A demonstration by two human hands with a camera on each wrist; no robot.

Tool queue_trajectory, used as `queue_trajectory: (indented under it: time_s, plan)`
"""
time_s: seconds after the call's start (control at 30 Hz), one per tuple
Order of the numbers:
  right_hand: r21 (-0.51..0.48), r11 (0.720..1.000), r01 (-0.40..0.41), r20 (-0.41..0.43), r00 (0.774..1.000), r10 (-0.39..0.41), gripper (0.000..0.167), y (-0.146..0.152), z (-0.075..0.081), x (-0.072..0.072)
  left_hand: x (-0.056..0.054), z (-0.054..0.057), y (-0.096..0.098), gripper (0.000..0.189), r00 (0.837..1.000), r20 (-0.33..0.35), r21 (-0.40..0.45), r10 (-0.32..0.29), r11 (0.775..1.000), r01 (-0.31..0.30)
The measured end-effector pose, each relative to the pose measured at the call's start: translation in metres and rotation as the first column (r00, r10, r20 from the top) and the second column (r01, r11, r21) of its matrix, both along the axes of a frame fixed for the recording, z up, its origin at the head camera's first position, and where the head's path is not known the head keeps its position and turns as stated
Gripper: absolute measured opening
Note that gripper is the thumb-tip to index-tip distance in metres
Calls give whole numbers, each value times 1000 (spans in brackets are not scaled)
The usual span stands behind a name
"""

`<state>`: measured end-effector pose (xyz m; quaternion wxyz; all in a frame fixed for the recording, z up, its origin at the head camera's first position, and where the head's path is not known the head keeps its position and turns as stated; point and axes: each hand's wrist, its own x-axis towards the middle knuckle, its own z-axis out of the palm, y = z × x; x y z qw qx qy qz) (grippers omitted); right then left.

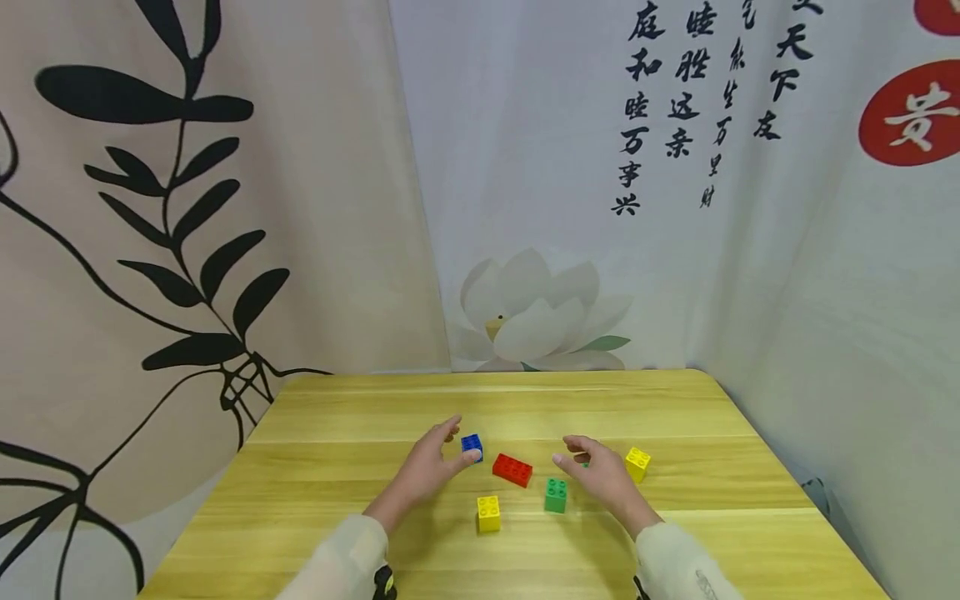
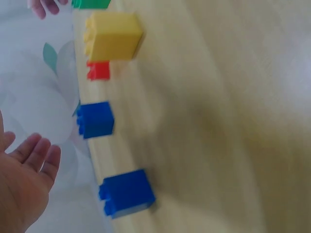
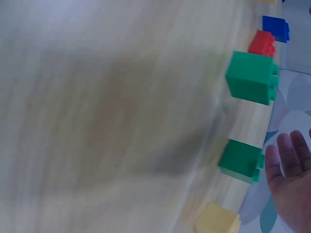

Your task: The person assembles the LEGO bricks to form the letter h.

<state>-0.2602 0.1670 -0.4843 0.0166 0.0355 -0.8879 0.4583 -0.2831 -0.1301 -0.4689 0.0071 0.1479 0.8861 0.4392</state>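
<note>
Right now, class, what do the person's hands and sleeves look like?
The left hand and right hand are bare. Both sleeves are off-white; the right bears a faint grey marking. A black-and-yellow patch shows at the left cuff.

On the white draped cloth backdrop we read black brush-style Chinese characters in four vertical columns. From left to right, we make out 庭和睦万事兴 in the first column, 睦胜远亲 in the second column, 气能生万里财 in the slimmer third column, its top character cut by the frame, and 天下友 in the fourth column, below a cropped character. Right of these, we read a white 贵 on a flat red oval; the cropped red shape above it bears white strokes we cannot read.
</note>
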Motion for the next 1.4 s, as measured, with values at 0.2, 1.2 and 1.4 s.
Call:
queue_trajectory:
  time_s: [0.2, 1.2, 1.4]
  plan:
    - [-7, 1000, -28, 45, 999, 28, 51, -3, -14, 6, 17, -12, 4, 77, 994, 80, 40, -79, 996, 76]
    - [-126, 992, -30, 109, 993, 44, 53, 4, -44, 19, 38, -60, 6, 34, 973, 188, 183, -133, 978, 99]
    - [-117, 993, -24, 112, 993, 37, 48, 4, -45, 19, 34, -66, 9, 34, 979, 158, 158, -127, 982, 102]
